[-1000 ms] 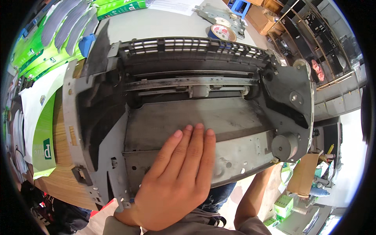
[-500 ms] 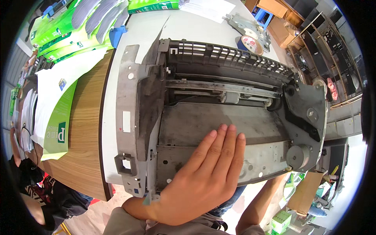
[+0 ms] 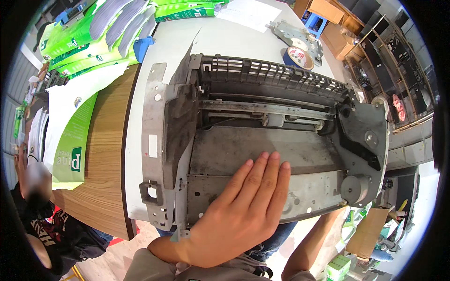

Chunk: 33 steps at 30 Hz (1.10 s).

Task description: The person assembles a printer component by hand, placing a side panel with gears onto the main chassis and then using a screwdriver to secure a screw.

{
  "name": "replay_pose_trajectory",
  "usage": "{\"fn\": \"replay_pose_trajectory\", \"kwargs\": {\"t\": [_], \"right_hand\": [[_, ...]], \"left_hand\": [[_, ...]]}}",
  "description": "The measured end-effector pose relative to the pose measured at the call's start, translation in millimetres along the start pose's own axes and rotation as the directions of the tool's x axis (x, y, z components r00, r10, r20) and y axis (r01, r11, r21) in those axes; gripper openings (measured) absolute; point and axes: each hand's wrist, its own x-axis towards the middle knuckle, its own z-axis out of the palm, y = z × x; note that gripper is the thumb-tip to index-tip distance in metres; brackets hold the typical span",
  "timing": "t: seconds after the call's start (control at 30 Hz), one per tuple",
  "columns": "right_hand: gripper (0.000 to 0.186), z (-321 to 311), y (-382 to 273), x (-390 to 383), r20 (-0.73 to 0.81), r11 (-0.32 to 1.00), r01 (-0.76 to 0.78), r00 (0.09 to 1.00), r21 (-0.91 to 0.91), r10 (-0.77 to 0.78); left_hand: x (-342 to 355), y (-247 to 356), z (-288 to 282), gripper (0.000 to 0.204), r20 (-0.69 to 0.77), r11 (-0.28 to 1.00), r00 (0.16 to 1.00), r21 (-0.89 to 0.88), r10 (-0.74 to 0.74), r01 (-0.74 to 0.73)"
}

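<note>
A grey and black printer chassis with a slotted black back bar stands on the white table. My left hand lies palm down across its near metal plate. The fingers are stretched out, side by side, with their tips just past the seam between the two plates; the thumb is hidden. From the lower right my right forearm reaches up to the chassis's near right corner, which hides that hand and its fingers. A pale roller sits on a shaft inside, and a round grey wheel is at the right end.
Green paper packs and a torn green-and-white wrapper are on the left, by a wood-grain tabletop. Tape and a metal plate lie behind. A seated person is at lower left. Shelves stand right.
My left hand has slid slightly left and nearer on the plate, still flat. The whole view has shifted a little. More of the person at lower left shows now.
</note>
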Motion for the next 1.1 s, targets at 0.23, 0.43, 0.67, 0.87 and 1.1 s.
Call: {"fn": "replay_pose_trajectory", "kwargs": {"t": [0.23, 0.43, 0.67, 0.87, 1.1], "right_hand": [[0.065, -8.3, -4.2, 2.3, -0.024, 0.998, 0.028, 0.999, -0.054, -0.03], [0.065, -39.5, -0.6, 2.5, -0.044, 0.995, 0.045, 0.998, -0.091, -0.049], [0.065, -62.0, -3.6, -0.7, -0.066, 0.986, 0.072, 0.994, -0.147, -0.082], [0.065, -88.8, 0.2, 4.1, -0.078, 0.978, 0.091, 0.991, -0.187, -0.107], [0.065, -84.2, -4.8, -6.5, -0.105, 0.972, 0.078, 0.989, -0.224, -0.104]], "left_hand": [[0.2, -7.2, -3.0, 0.035, 0.01, 0.994, 1.0, -0.105, -0.017, 0.017], [0.1, -12.8, 2.1, 0.036, -0.069, 0.993, 0.998, -0.112, 0.014, -0.022], [-3.8, -18.4, 6.0, 0.043, -0.112, 0.975, 0.993, -0.223, -0.023, -0.003], [0.9, -25.4, 10.4, 0.055, -0.131, 0.945, 0.991, -0.322, 0.011, -0.053], [0.8, -28.9, 5.4, 0.063, -0.091, 0.924, 0.996, -0.379, 0.013, -0.047]]}}
